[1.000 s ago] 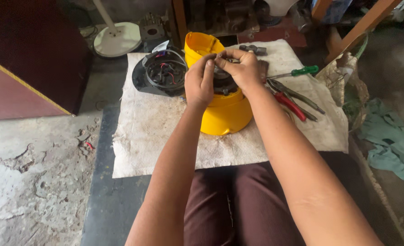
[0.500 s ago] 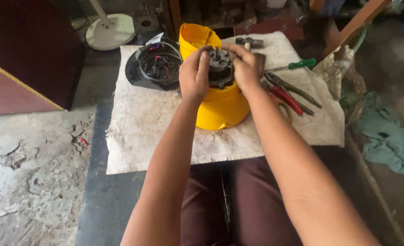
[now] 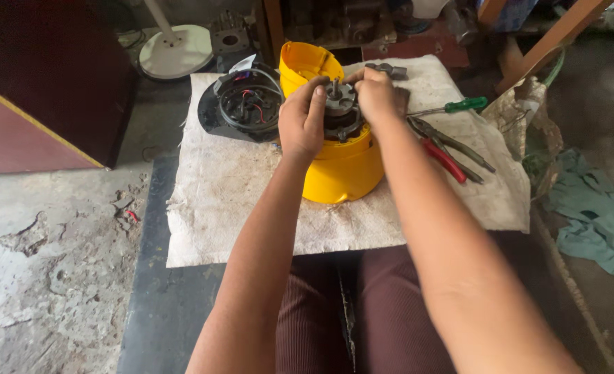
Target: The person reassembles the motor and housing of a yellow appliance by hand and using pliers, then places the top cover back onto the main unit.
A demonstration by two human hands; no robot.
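Both the left hand and right hand pinch the grey motor atop the yellow housing; red-handled pliers lie at three o'clock, a black wired base at ten.

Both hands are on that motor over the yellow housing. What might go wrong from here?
The left hand and right hand pinch the motor only at its edges, so it may slip into the yellow housing. The housing sits on a loose cloth and might shift.

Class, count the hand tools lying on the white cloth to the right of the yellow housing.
3: a green-handled screwdriver farthest back, red-handled pliers nearest the yellow housing, dark-handled pliers beside them. Others may be hidden behind the hands.
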